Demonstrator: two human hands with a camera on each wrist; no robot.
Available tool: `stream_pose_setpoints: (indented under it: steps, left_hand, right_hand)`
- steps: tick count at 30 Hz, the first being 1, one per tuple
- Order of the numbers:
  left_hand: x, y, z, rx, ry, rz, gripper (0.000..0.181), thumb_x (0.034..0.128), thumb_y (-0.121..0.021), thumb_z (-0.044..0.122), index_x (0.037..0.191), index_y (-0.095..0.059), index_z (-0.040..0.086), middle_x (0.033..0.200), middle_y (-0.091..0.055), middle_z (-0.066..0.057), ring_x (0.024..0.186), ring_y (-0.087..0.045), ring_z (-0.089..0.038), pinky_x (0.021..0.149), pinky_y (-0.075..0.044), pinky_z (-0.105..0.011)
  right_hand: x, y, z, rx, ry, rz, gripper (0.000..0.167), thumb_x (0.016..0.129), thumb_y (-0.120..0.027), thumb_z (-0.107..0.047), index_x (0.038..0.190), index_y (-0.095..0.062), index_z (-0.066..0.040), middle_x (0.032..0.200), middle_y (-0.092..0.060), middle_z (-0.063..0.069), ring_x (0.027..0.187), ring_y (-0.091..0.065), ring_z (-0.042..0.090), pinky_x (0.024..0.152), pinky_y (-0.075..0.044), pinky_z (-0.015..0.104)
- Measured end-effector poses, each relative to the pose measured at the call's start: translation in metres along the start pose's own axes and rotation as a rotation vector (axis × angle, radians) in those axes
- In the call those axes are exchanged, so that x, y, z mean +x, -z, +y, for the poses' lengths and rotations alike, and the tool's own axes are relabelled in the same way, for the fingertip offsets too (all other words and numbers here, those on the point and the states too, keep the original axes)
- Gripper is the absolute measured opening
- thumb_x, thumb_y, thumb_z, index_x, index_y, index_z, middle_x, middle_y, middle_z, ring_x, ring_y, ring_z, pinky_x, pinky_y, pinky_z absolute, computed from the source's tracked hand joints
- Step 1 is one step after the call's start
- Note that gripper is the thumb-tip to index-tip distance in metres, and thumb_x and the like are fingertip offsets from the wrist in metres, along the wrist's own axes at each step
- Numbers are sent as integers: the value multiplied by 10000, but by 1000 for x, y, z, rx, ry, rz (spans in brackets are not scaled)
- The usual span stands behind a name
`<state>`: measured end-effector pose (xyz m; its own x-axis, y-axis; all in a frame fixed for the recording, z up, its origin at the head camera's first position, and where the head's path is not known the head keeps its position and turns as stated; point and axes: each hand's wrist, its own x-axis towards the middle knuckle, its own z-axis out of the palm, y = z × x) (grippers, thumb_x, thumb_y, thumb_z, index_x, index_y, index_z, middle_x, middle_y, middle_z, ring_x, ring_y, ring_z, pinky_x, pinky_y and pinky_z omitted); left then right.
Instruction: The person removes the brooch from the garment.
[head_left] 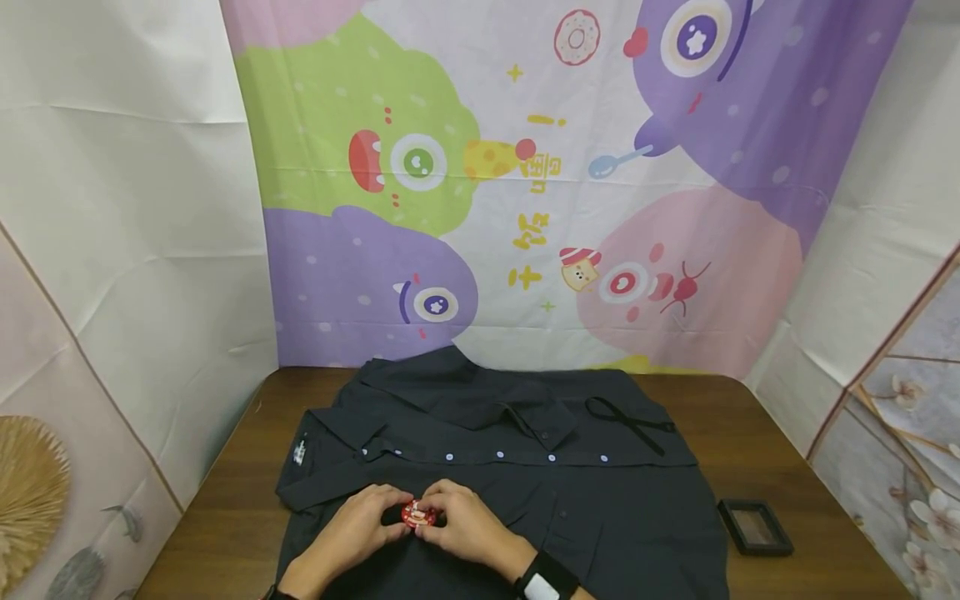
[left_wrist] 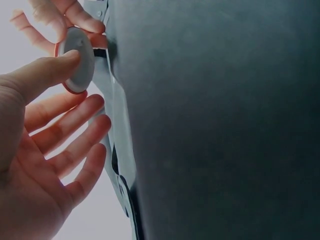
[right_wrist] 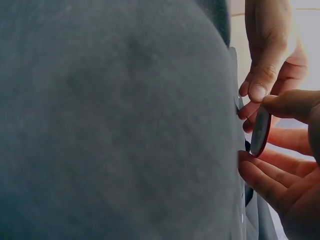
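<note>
Red round badge [head_left: 413, 515] sits between the left hand [head_left: 362, 520] and right hand [head_left: 469, 522], both pinching it over the dark button-up shirt [head_left: 637, 517]. The shirt is already spread out; the badge looks unattached, its handling seemingly unfinished.

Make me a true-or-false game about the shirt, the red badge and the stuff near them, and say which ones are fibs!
1. The left grip and right grip both touch the red badge. True.
2. The black frame is on the table, right of the shirt. True.
3. The badge is inside the frame. False: it is between the two grips.
4. The shirt is bright yellow. False: it is dark.
5. A black ribbon lies on the shirt. True.
</note>
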<state>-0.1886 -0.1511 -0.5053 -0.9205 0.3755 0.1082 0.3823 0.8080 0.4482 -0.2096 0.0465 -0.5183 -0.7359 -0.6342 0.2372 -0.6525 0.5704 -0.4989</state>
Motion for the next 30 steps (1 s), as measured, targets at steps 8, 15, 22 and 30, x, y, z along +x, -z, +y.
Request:
stream_pose_setpoints:
  steps: [8, 15, 22, 30]
  left_hand:
    - [1, 1, 0, -31, 14, -24, 302, 791, -792, 208, 1057, -723, 84, 1023, -712, -21, 969, -647, -220, 834, -524, -463]
    - [-1, 0, -1, -15, -1, -1, 260, 797, -787, 213, 1032, -732, 116, 1006, -719, 12, 960, -640, -184, 829, -525, -431]
    - [0, 0, 0, 6, -12, 26, 236, 789, -790, 202, 1007, -740, 129, 977, -722, 33, 934, -637, -155, 817, -525, -400]
    - [0, 1, -1, 0, -12, 26, 218, 794, -787, 206, 995, -741, 134, 977, -723, 32, 927, -640, -155, 809, -527, -390]
  right_hand:
    - [-1, -1, 0, 17, -9, -3, 168, 861, -735, -249, 1008, -749, -169, 1036, -638, -54, 881, -560, -9, 748, -463, 131]
    - [-2, -3, 1, 42, 10, 23, 146, 868, -726, -240, 994, -749, -169, 1020, -647, -55, 884, -574, -3, 754, -469, 135]
    - [-2, -3, 2, 70, 8, 37, 140, 876, -717, -244, 987, -751, -167, 1000, -652, -63, 878, -577, -2, 752, -469, 139]
    - [-2, -3, 0, 120, -8, 32, 139, 901, -696, -251, 981, -751, -152, 988, -660, -55, 870, -580, -16, 745, -472, 132]
